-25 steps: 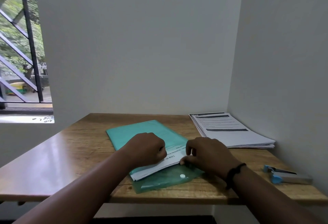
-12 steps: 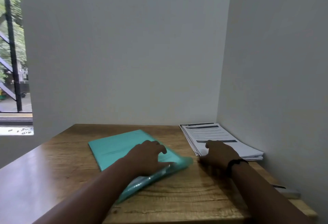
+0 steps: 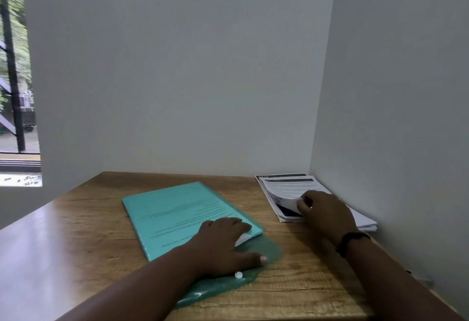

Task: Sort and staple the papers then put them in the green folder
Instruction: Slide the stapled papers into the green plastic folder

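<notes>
The green folder [image 3: 175, 214] lies flat in the middle of the wooden table [image 3: 76, 219], its translucent flap [image 3: 228, 285] with a white snap button open toward me. White paper shows inside at the folder's mouth. My left hand [image 3: 223, 242] rests palm down on that mouth, fingers spread, thumb on the flap. At the back right a stack of printed papers [image 3: 291, 188] lies against the wall. My right hand [image 3: 322, 209] pinches the near corner of the top sheets and lifts them, so they curl up off the stack.
White walls close the table at the back and along the right side. A window opening with black bars [image 3: 12, 92] is at the far left. The table's front edge runs just below my forearms.
The paper has slid into the folder under my left hand. My right hand left the folder, reached to the stack and lifted its top sheets. The view shifted right; the stapler is out of sight.
</notes>
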The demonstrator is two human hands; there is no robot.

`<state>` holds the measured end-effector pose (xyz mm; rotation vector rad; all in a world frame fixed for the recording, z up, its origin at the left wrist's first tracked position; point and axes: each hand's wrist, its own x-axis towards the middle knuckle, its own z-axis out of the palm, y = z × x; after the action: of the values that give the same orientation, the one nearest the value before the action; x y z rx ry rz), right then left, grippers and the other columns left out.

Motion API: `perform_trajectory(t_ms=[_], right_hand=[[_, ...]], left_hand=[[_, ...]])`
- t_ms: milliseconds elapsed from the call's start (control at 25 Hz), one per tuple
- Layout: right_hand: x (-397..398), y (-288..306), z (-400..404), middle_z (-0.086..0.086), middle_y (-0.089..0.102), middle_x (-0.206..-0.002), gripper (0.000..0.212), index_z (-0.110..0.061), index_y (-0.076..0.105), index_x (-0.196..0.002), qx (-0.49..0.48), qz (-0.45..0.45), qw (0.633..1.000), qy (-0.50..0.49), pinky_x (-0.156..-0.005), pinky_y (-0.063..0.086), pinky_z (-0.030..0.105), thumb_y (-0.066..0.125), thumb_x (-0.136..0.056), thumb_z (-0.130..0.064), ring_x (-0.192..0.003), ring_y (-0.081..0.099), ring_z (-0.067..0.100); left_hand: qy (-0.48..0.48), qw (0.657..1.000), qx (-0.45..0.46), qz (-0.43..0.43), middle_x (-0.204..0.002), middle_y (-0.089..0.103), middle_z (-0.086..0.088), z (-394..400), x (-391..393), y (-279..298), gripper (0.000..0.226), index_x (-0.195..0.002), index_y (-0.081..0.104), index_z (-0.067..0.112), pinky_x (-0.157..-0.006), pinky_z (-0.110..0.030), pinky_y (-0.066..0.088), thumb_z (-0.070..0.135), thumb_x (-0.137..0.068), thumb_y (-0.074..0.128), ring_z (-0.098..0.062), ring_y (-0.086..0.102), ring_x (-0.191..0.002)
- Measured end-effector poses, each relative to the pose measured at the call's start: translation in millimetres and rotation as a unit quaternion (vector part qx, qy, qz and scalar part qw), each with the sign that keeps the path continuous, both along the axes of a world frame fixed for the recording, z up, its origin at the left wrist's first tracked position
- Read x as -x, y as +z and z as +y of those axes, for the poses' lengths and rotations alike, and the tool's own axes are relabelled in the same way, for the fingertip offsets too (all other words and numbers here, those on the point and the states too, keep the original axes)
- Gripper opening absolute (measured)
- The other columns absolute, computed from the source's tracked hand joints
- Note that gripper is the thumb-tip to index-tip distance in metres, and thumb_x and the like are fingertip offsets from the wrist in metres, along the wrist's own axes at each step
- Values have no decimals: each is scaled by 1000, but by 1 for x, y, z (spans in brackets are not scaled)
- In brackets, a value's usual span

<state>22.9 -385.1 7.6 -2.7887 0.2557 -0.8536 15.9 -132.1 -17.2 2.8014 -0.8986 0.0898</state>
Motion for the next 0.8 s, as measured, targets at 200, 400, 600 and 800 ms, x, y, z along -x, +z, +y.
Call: perform_trajectory(t_ms=[200,400,600,800], right_hand=[[-6,5,-14,25,58,-73,44,12,62,-79,-421,-49,901,96,-55,42,30,68,-87,-31,-59,51,22],[-1,6,-15,31,55,-77,46,3,56,-67,-363,-6,927,91,-60,37,32,68,-85,-37,-64,48,23],[25,18,12,-12,60,-64,29,-24,64,-62,-45,260,959,105,-57,39,19,68,-81,-46,-64,53,1],[31,31,19,-6,72,-75,40,-21,71,-66,-68,310,946,75,-65,48,23,65,-78,-59,-64,61,8]], left_hand=[[5,999,45,-3,-147,40,14,1,-2,0,73,-141,39,36,-109,-35,26,77,-81,44,-10,36,-134],[10,999,39,11,-147,41,13,1,-1,2,72,-140,40,35,-110,-36,27,77,-81,44,-11,37,-134],[8,999,28,13,-147,41,12,1,0,3,72,-141,40,34,-110,-36,27,75,-83,44,-12,37,-133],[9,1000,21,12,-148,40,12,1,0,2,72,-142,39,34,-110,-36,26,76,-83,43,-12,36,-134]])
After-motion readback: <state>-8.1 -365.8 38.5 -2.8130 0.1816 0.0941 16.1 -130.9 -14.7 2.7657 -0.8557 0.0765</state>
